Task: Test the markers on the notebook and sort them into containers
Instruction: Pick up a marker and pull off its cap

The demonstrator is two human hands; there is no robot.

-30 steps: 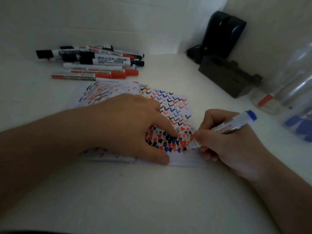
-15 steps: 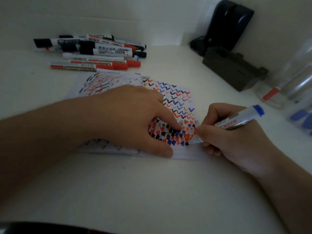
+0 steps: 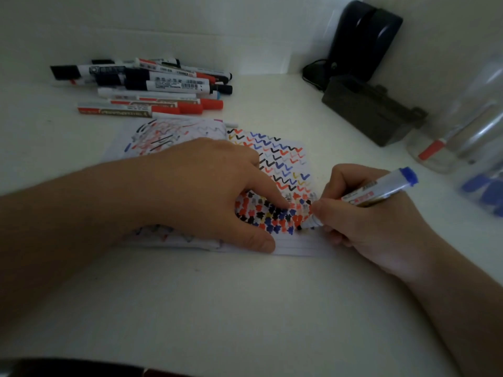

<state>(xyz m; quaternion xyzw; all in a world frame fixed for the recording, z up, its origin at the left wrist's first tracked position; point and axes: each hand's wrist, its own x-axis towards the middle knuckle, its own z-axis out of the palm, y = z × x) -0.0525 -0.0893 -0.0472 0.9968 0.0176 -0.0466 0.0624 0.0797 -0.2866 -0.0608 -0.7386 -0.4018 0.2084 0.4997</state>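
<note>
We are pressing the left hand (image 3: 217, 191) flat on the open notebook (image 3: 285, 159), fingers extended, index tip and thumb lying on the marked page. We are gripping a blue-capped marker (image 3: 381, 190) in the right hand (image 3: 364, 221), fingers curled round its barrel, its tip touching the page at the lower right edge of the coloured blots. A pile of markers (image 3: 152, 88) is lying beyond the notebook on the white table (image 3: 245, 308). Clear containers (image 3: 468, 137) are standing at far right, holding red and blue markers
</note>
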